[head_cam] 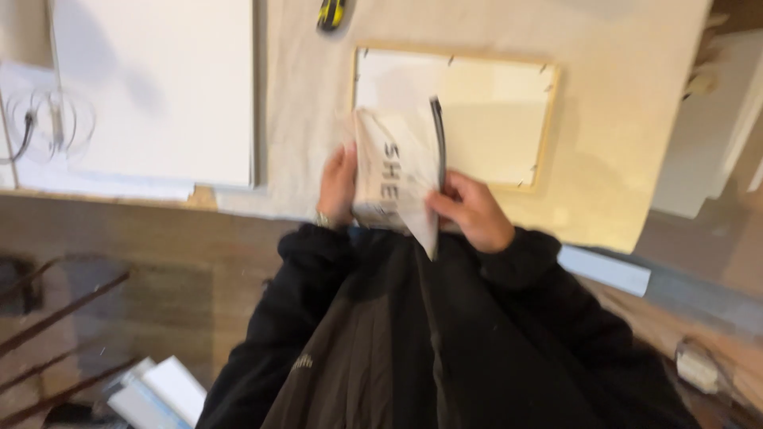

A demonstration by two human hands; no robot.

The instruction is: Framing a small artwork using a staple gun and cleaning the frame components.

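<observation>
Person at a workbench, seen from above. The left hand point(337, 184) lies along the left edge of a crumpled white plastic bag point(397, 179) with black lettering, fingers curled onto it; a watch point(322, 221) shows at that wrist. The right hand point(474, 212) is closed on the bag's right edge, thumb pressed to the front, just beside a dark strip running down that side, perhaps a zip closure, though blur leaves this uncertain. The bag is held upright between both hands, close to the chest of a black jacket point(413, 342) and above the near edge of a beige cloth point(620, 119) spread over the bench. Behind the bag, flat on the cloth, lies a wooden picture frame point(548, 119), back side up. A white board point(159, 87) lies to the left; a yellow-and-black tool point(331, 13) rests at the far edge.
</observation>
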